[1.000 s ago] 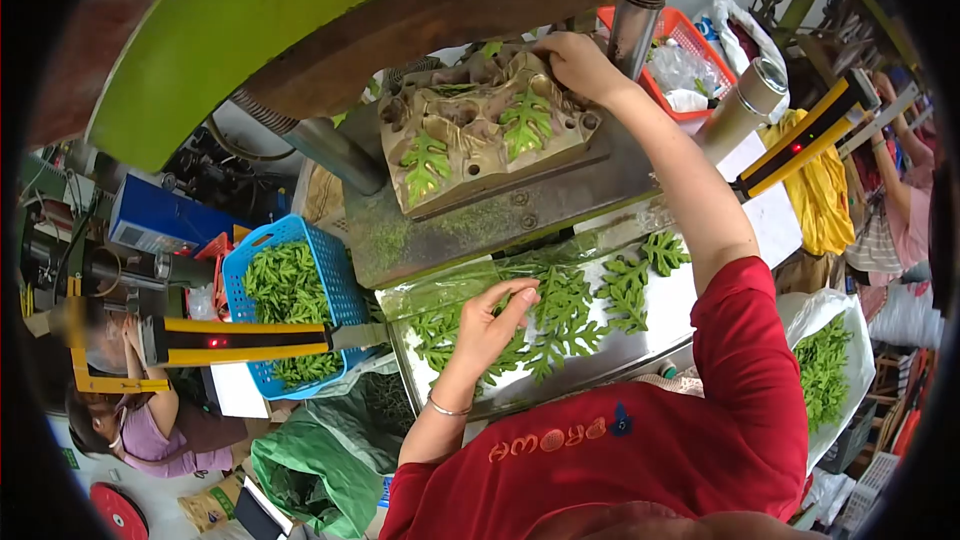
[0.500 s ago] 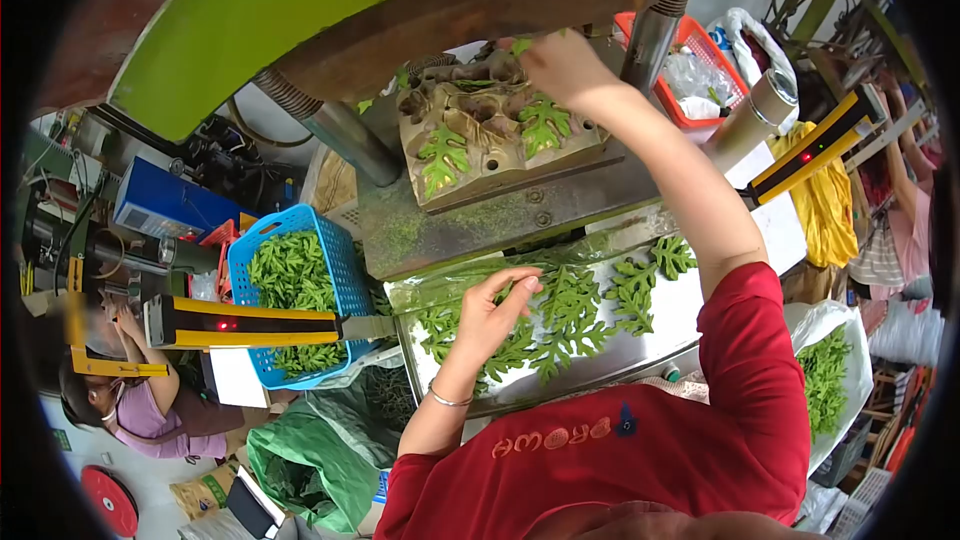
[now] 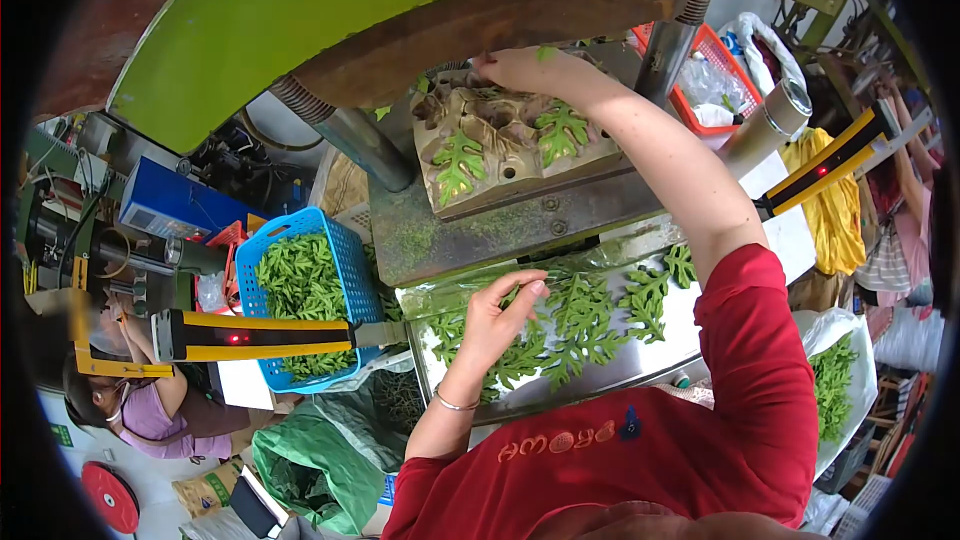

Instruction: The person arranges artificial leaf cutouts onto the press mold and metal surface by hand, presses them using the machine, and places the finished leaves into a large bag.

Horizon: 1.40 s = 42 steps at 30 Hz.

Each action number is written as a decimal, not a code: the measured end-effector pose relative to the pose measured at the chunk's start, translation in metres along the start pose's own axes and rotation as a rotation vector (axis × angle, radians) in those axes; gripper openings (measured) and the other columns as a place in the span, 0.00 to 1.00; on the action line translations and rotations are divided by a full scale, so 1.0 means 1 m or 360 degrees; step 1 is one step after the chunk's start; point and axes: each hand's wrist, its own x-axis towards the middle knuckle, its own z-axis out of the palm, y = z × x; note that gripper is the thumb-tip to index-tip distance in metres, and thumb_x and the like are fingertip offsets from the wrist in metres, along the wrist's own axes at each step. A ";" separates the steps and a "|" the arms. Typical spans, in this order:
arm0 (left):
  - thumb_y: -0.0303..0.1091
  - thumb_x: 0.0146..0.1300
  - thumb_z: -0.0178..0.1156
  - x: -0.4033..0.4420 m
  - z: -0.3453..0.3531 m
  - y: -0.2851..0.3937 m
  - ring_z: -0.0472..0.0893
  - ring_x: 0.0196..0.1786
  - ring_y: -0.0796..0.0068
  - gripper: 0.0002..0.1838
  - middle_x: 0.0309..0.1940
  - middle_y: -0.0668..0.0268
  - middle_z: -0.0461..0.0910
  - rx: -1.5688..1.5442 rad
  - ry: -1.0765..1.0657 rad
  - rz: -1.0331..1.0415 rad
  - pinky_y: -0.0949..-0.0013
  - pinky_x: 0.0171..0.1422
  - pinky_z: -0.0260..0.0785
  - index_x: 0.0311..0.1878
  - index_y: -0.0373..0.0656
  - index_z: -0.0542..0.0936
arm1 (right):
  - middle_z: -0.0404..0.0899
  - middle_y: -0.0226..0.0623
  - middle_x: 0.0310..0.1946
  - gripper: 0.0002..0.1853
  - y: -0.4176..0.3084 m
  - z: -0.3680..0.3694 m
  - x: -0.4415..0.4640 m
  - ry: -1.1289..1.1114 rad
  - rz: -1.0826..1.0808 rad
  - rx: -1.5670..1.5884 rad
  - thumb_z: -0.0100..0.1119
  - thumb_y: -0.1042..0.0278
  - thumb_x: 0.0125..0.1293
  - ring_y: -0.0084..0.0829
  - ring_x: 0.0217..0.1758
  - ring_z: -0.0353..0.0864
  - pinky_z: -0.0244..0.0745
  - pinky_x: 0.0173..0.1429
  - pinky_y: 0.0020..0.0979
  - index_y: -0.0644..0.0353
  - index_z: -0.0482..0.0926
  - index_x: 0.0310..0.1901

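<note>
My left hand (image 3: pixel 497 320), with a bracelet at the wrist, hovers over green lobed leaves (image 3: pixel 582 325) spread on a white tray (image 3: pixel 665 325). Its fingers curl toward the thumb in a pinch; whatever they may hold is too small to make out. My right hand (image 3: pixel 505 68) reaches over the far side of a tan metal mold (image 3: pixel 480 202), and its fingertips are hidden. Two lobed leaves lie on the mold's near face, a left leaf (image 3: pixel 459 166) and a right leaf (image 3: pixel 561 132). Small green bits lie around its back edge.
The green press head (image 3: pixel 250 20) hangs above the mold between steel posts (image 3: pixel 370 145). Yellow-black sensor bars (image 3: pixel 265 336) flank the work area. At left stands a blue basket (image 3: pixel 360 280) full of leaves; at right, a red basket (image 3: pixel 712 55) and a steel flask (image 3: pixel 775 120). Another person (image 3: pixel 150 415) works at left.
My right hand has moved left and further behind the mold across its back. My left hand stays nearly in place over the leaves. The whole view has shifted slightly.
</note>
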 end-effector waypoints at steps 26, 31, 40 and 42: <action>0.28 0.63 0.59 -0.071 0.002 0.031 0.77 0.26 0.79 0.08 0.30 0.63 0.81 0.0006 0.0435 0.0427 0.79 0.34 0.72 0.43 0.35 0.79 | 0.77 0.37 0.28 0.05 -0.224 0.016 -0.205 0.0224 -0.0365 -0.0294 0.55 0.74 0.61 0.33 0.27 0.72 0.69 0.33 0.30 0.66 0.77 0.31; 0.27 0.64 0.58 -0.072 -0.001 0.036 0.78 0.27 0.77 0.06 0.29 0.63 0.80 -0.0333 0.0618 0.0622 0.77 0.35 0.72 0.42 0.35 0.77 | 0.78 0.35 0.30 0.07 -0.188 -0.002 -0.181 0.0776 -0.0241 -0.0071 0.55 0.71 0.62 0.31 0.28 0.72 0.69 0.33 0.28 0.67 0.77 0.31; 0.27 0.66 0.55 -0.034 -0.010 0.028 0.79 0.27 0.76 0.08 0.26 0.64 0.79 -0.0593 0.0425 0.0416 0.78 0.31 0.70 0.46 0.34 0.76 | 0.80 0.42 0.29 0.12 -0.070 -0.015 -0.086 0.0987 0.0385 -0.0068 0.53 0.63 0.58 0.45 0.36 0.75 0.70 0.42 0.39 0.63 0.80 0.27; 0.28 0.67 0.55 -0.027 -0.013 0.028 0.79 0.27 0.75 0.08 0.26 0.64 0.79 -0.0589 0.0460 0.0407 0.78 0.31 0.70 0.45 0.34 0.76 | 0.80 0.42 0.28 0.12 -0.055 -0.011 -0.074 0.0893 0.0466 -0.0171 0.53 0.62 0.58 0.45 0.36 0.75 0.70 0.42 0.39 0.62 0.80 0.27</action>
